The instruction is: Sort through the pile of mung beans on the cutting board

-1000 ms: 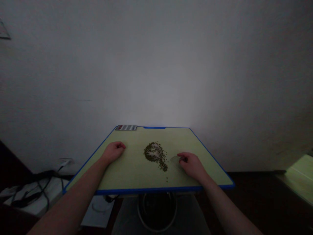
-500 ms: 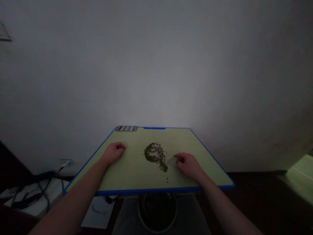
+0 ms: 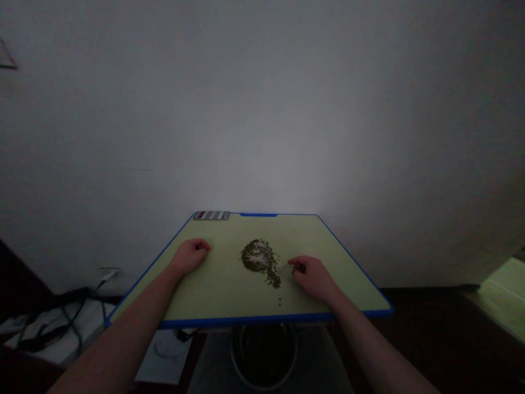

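A pile of small green beans (image 3: 253, 266), like mung beans, lies around a patch of fine whitish grains (image 3: 259, 257) in the middle of the table. Several beans trail toward the near right. My right hand (image 3: 315, 276) is closed on a clear, thin, curved piece (image 3: 284, 268), perhaps a transparent lid or dish; its far edge is beside the beans, and its exact kind cannot be made out. On the table's left side rests my left hand (image 3: 191, 256), fingers loosely curled, with nothing visible in them.
The pale table (image 3: 221, 298) has a blue rim. A phone (image 3: 211, 215) lies at its back left corner, close to the wall. Below the near edge, a round metal pot (image 3: 264, 355) sits between my legs. Cables (image 3: 76, 306) run at the lower left.
My right hand has moved slightly left with the clear piece, closer to the beans. The left hand has stayed in place.
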Motion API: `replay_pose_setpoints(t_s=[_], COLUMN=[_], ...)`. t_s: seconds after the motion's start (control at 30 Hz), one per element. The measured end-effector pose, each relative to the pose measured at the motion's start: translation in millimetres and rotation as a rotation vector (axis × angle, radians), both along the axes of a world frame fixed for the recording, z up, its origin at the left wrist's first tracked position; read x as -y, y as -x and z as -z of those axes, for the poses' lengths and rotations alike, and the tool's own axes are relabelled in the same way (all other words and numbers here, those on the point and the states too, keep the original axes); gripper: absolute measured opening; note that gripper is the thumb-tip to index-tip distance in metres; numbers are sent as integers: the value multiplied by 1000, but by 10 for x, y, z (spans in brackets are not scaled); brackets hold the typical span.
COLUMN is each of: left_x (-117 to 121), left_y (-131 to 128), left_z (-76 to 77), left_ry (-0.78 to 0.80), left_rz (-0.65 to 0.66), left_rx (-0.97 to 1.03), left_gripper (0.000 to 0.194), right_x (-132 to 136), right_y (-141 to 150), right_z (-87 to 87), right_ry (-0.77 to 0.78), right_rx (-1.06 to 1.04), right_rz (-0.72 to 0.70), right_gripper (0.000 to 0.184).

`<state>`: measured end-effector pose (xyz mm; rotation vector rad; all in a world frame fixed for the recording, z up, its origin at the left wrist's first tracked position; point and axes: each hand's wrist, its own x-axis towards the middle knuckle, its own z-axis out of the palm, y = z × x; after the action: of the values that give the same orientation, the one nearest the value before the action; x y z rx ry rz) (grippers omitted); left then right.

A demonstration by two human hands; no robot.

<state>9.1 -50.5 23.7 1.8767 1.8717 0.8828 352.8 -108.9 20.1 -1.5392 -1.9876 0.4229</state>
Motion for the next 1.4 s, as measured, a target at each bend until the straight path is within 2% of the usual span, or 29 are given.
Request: replay_pose_setpoints(t_s=[0.2, 0.47, 0.83, 1.23, 1.4], left_x=[-14, -10, -10, 4, 3], left_y=[10, 15, 10, 7, 11], left_z=[13, 21, 14, 6, 1], left_ry=[-7, 12, 6, -5, -11], left_rz=[-1, -10, -15, -5, -10], left_rx=[-2, 2, -4, -12, -28], left_gripper=[23, 22, 22, 20, 21], right_x=[-15, -51, -42, -149, -238], right_y=[19, -187, -39, -412, -558], right_z=[33, 56, 93, 34, -9], right_ry=[-2, -25, -55, -55, -72], right_rx=[2, 11, -6, 68, 1], right_rz=[40, 186, 155, 297, 342], right_gripper=[34, 35, 34, 36, 37])
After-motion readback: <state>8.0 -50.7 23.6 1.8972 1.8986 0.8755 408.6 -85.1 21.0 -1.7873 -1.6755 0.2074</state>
